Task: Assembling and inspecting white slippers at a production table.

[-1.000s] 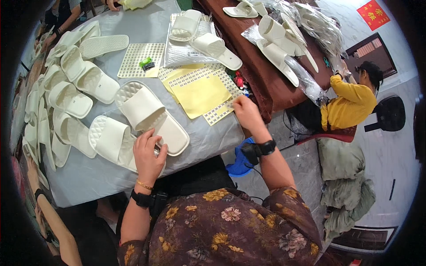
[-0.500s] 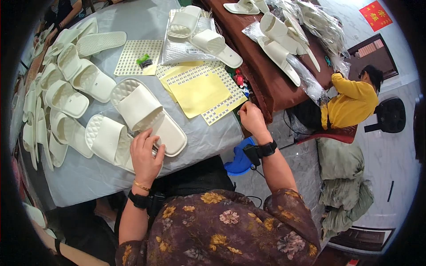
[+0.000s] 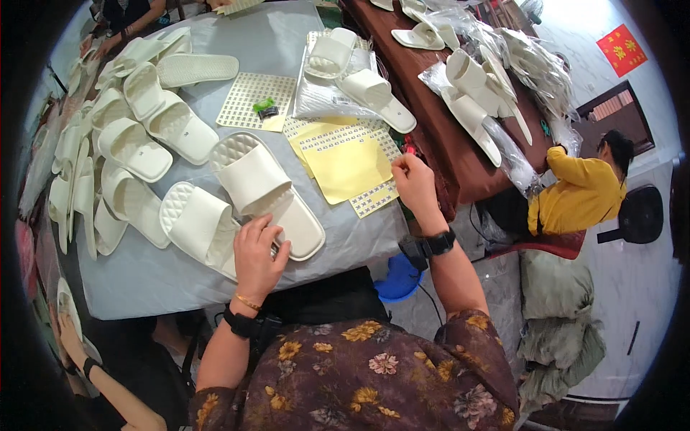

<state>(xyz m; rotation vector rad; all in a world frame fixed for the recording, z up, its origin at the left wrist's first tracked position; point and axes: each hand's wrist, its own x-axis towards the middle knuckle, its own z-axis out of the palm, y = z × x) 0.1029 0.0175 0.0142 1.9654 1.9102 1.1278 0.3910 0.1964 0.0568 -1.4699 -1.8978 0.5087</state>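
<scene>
My left hand (image 3: 260, 251) rests with its fingers spread over a pair of cream slippers lying side by side on the table. Its fingertips touch the right slipper (image 3: 298, 223), and the palm side covers the toe part of the left slipper (image 3: 192, 219). My right hand (image 3: 417, 183) is closed in a pinch at the right edge of the sticker sheets; whatever its fingertips hold is too small or hidden to make out. Under that hand's left side lie a printed sticker sheet (image 3: 375, 201) and a plain yellow backing sheet (image 3: 345, 169).
Many cream slippers (image 3: 136, 147) are heaped at the left. Another sticker sheet (image 3: 241, 93) bears a small green-and-black item (image 3: 266, 108). Two slippers lie on a white bag (image 3: 323, 104). Co-workers sit at the brown table (image 3: 460, 172) and far left; a person's hand (image 3: 70, 334) touches a slipper lower left.
The view has shifted, so the table's contents appear further right and lower. My right hand has moved up and left toward the sticker sheets. My left hand stays on the slippers.
</scene>
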